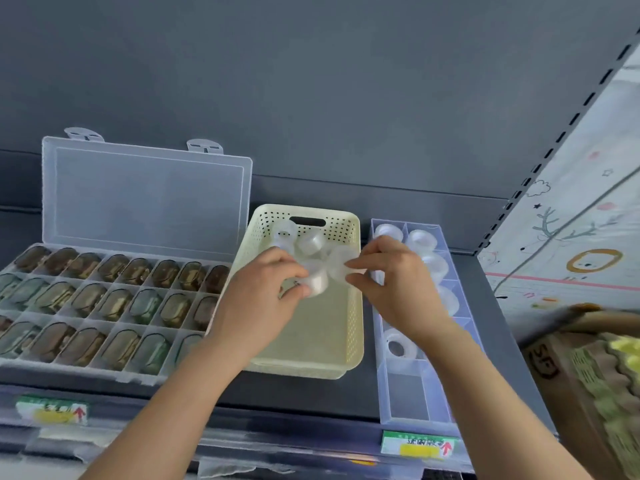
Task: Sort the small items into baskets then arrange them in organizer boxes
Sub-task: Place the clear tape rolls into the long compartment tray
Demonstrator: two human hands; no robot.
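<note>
Over the basket (350,341), the fingers of the left hand (263,289) and right hand (391,282) each pinched a clear roll (318,285).
Blur left the brownish items (114,303) filling the large organizer box (86,370) unidentifiable. More rolls (313,242) lay at the basket's far end and in the narrow box (408,396) beside it.

Cardboard box (545,362), green shelf label (419,445)

A cream basket (349,341) with a dotted perforated pattern sits mid-shelf, holding translucent white rolls (313,242). At the left end of the dark grey shelf (311,400), a clear organizer box (145,188) shows brown and green items (86,299); at the right, a lavender-tinted box (408,400). Green-and-yellow labels (419,445) with red arrows line the front edge.
</note>
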